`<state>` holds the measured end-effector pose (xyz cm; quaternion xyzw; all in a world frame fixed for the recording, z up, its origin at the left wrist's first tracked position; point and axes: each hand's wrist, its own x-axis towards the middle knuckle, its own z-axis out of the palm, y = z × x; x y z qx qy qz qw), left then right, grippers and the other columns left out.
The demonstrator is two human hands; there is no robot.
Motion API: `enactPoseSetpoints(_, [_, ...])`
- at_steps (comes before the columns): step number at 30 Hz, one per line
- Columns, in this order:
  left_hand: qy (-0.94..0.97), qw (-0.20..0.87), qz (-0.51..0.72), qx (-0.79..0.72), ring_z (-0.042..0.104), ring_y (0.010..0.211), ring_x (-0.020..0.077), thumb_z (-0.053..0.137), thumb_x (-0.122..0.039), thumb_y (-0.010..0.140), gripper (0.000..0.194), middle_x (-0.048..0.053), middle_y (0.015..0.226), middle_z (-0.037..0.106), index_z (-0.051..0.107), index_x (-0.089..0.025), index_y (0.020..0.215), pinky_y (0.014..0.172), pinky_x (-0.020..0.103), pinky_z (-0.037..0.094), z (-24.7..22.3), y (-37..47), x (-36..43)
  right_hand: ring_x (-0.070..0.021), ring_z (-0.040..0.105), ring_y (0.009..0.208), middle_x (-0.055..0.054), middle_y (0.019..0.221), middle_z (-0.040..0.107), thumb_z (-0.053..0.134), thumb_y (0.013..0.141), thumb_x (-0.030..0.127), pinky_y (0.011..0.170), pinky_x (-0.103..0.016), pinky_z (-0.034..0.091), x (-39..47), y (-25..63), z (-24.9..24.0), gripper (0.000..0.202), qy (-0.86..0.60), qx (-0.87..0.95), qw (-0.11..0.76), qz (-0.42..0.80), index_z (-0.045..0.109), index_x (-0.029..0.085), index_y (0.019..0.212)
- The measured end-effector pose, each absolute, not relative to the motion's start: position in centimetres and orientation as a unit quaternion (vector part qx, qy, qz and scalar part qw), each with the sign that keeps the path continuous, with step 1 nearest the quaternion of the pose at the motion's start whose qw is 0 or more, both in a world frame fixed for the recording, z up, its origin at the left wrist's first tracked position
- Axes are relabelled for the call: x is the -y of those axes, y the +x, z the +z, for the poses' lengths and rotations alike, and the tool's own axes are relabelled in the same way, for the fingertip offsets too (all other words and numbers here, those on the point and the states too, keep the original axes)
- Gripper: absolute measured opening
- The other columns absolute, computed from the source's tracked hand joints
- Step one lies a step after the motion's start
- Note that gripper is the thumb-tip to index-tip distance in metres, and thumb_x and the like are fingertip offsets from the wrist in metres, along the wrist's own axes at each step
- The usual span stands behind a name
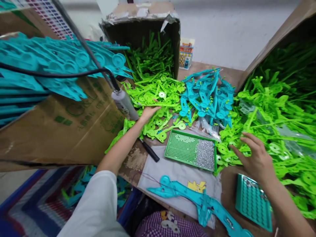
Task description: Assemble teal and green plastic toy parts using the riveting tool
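Observation:
My left hand [151, 112] reaches into the middle heap of lime green plastic parts [161, 87], its fingers around a long green part at the heap's edge. Over the right-hand heap of green parts [274, 148], my right hand [254, 156] hovers with thumb and fingers apart and nothing between them. A green basket [181, 146] with small silvery pieces in its right half lies between the hands. Nearer to me, a long turquoise assembly [192, 199] rests on a grey cloth [158, 169].
Turquoise parts [207, 95] are piled behind the basket. A screwdriver-like tool [150, 151] lies left of it, beneath a hanging metal cylinder [124, 104]. A teal tray [254, 200] sits at lower right. Cardboard boxes [93, 131] stand left, behind and right.

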<state>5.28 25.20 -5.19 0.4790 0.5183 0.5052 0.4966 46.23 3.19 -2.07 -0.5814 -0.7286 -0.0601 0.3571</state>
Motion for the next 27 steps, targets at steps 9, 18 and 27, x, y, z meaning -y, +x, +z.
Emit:
enactPoseSetpoints(9, [0.494, 0.423, 0.579, -0.491, 0.061, 0.11, 0.0213, 0.076, -0.025, 0.067, 0.034, 0.004, 0.096, 0.071, 0.064, -0.019, 0.098, 0.096, 0.033, 0.049, -4.5, 6.7, -21.7, -0.0263, 0.067, 0.096, -0.011, 0.123, 0.061, 0.064, 0.081, 0.046, 0.086, -0.05, 0.055, -6.6, 35.0, -3.4, 0.039, -0.518, 0.648, 0.349, 0.437, 0.06, 0.026, 0.115])
enactPoseSetpoints(18, [0.521, 0.479, 0.513, -0.486, 0.064, 0.106, 0.0209, 0.065, -0.03, 0.082, 0.027, 0.002, 0.09, 0.071, 0.061, -0.022, 0.108, 0.094, 0.032, 0.051, -3.9, 8.5, -18.2, -0.0142, 0.07, 0.074, -0.005, 0.102, 0.069, 0.066, 0.081, 0.033, 0.07, -0.028, 0.06, -11.7, 24.3, -4.4, 0.029, -0.41, 0.335, 0.425, 0.734, 0.055, 0.022, 0.105])
enactPoseSetpoints(27, [0.513, 0.473, 0.576, -0.426, 0.062, 0.105, 0.0194, 0.071, -0.032, 0.074, 0.033, 0.002, 0.099, 0.068, 0.057, -0.021, 0.102, 0.09, 0.03, 0.051, -4.0, 7.8, -18.7, -0.015, 0.07, 0.074, -0.003, 0.102, 0.066, 0.063, 0.08, 0.03, 0.074, -0.033, 0.061, -13.2, 25.6, -4.8, 0.026, -0.438, 0.279, 0.495, 0.697, 0.051, 0.023, 0.103])
